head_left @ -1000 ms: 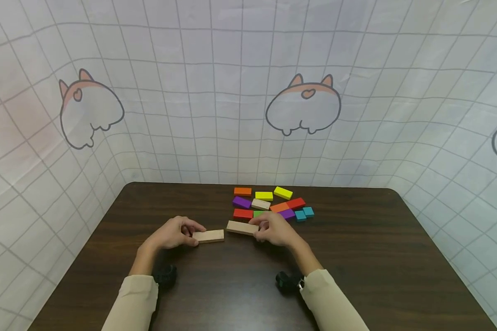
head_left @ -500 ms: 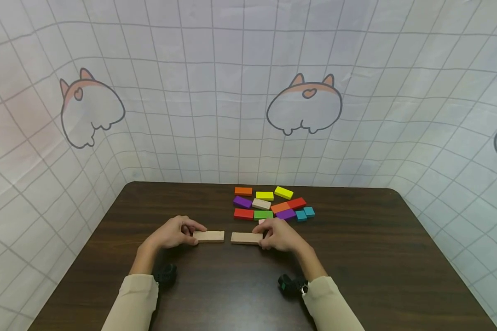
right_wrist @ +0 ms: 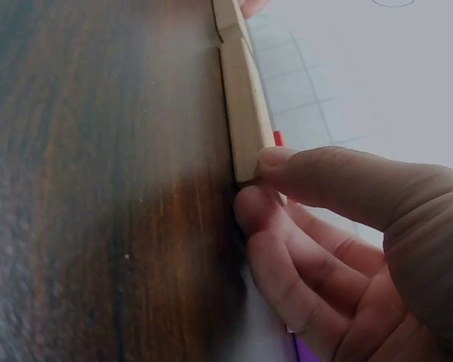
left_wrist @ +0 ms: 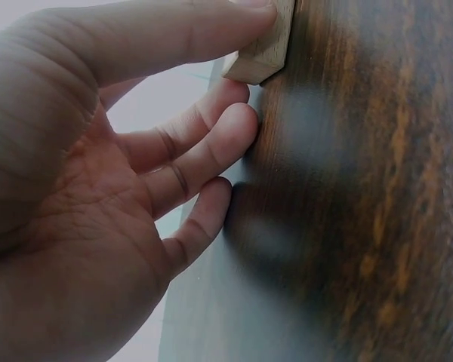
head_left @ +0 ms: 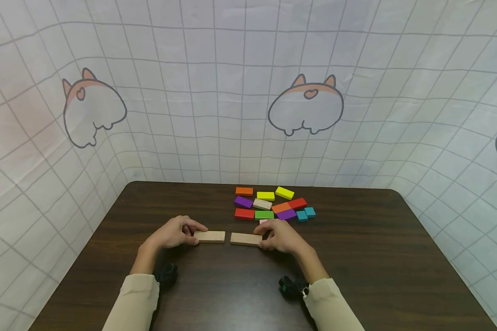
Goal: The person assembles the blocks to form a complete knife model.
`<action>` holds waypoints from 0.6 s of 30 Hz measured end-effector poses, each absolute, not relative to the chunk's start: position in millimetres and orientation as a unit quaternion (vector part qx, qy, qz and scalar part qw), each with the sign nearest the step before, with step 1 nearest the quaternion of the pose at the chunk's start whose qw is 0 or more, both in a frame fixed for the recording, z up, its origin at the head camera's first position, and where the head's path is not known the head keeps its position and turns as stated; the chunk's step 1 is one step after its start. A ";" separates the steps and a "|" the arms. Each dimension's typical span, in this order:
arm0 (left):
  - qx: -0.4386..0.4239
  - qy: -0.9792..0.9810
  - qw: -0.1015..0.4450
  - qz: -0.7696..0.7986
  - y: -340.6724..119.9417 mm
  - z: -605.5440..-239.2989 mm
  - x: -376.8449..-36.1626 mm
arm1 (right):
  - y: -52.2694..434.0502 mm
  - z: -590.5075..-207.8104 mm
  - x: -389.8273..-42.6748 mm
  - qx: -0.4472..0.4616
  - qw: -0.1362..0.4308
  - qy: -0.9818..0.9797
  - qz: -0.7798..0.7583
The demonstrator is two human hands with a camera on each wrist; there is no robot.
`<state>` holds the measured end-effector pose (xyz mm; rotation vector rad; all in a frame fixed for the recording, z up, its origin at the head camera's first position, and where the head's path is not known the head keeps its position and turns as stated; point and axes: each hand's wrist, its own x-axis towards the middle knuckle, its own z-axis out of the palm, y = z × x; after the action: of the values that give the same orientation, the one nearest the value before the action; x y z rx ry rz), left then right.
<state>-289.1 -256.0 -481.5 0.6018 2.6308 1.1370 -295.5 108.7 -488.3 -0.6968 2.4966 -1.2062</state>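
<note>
Two plain wooden blocks lie flat on the dark table, end to end with a narrow gap between them. My left hand (head_left: 176, 233) pinches the outer end of the left wooden block (head_left: 211, 236) between thumb and index finger; its other fingertips rest at the table top in the left wrist view. On the other side, my right hand (head_left: 279, 236) grips the outer end of the right wooden block (head_left: 244, 239), thumb on its near long side. In the right wrist view this right block (right_wrist: 245, 113) points toward the left one (right_wrist: 228, 19).
Behind the right hand lies a group of coloured blocks: a red block (head_left: 244, 214), a green block (head_left: 264, 215), a purple block (head_left: 286, 214), and several others. A pink block (head_left: 262, 221) is partly hidden by that hand. A patterned white curtain (head_left: 190, 115) surrounds the table (head_left: 377, 253).
My right hand has brought its wooden block nearer to me and straightened it in line with the left one, uncovering the green block. The left hand has stayed almost still.
</note>
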 end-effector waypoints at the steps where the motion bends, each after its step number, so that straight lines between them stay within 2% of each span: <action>1: 0.204 0.893 0.107 0.386 -256.2 -481.5 -289.3 | 109.1 -487.8 -295.4 -0.242 0.138 0.867 -0.414; 18: 0.202 0.892 0.119 0.386 -256.3 -477.7 -289.3 | 103.3 -492.7 -296.4 -0.260 0.101 0.877 -0.391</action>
<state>-289.3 -256.3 -477.7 0.5896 2.6097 1.1288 -296.4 103.3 -492.7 -0.7674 2.5919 -1.1559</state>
